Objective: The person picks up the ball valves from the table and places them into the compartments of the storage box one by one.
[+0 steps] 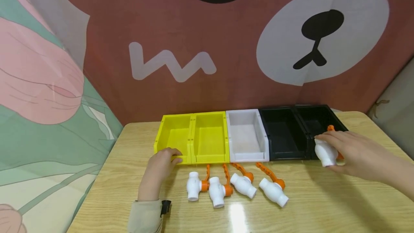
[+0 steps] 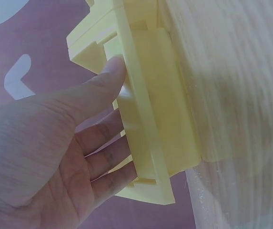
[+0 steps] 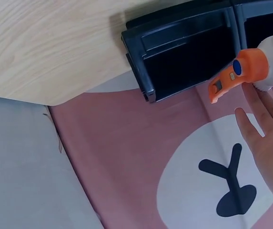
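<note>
My right hand (image 1: 355,154) holds a white plastic ball valve (image 1: 325,152) with an orange handle, in front of the far-right black bin (image 1: 317,118). In the right wrist view its orange handle (image 3: 238,71) overlaps the black bins, and part of the hand lies outside the frame. My left hand (image 1: 163,163) rests at the front lip of the leftmost yellow bin (image 1: 176,136). The left wrist view shows the thumb at that lip (image 2: 143,114) and the other fingers extended toward the bin's inside. Several more white valves (image 1: 193,186) with orange handles lie in a row on the table.
A second yellow bin (image 1: 210,136), a white bin (image 1: 246,136) and another black bin (image 1: 284,132) stand side by side between the outer bins. They sit along the back of the wooden table (image 1: 106,190). Behind them hangs a brown cloth (image 1: 233,92) with a cartoon face.
</note>
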`<state>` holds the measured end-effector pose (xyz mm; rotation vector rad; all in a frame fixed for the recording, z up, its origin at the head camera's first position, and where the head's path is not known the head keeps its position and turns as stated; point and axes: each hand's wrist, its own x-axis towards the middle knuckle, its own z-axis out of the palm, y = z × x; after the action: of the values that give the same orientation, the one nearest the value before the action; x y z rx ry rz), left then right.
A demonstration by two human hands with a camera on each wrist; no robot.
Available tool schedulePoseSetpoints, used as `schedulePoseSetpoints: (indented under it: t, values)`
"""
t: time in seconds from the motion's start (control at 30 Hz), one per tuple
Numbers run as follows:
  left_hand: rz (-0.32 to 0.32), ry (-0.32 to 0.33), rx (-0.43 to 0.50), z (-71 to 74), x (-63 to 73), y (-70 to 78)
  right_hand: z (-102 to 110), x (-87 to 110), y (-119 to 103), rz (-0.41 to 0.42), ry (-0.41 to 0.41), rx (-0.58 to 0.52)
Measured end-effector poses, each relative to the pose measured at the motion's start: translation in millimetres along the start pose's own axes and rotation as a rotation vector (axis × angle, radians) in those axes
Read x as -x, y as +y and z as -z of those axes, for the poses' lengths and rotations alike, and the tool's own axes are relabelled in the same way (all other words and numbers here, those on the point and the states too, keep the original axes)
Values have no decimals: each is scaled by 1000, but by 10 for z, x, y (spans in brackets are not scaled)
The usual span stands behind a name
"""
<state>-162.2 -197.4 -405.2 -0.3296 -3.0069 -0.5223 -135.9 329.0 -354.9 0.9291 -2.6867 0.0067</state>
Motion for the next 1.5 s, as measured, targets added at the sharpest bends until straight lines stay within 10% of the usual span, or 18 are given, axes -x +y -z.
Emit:
schedulePoseSetpoints:
  t: [1.5]
  values:
    - [3,9,1,-1,3,-6,-384,-581,647,-187,-321,-143]
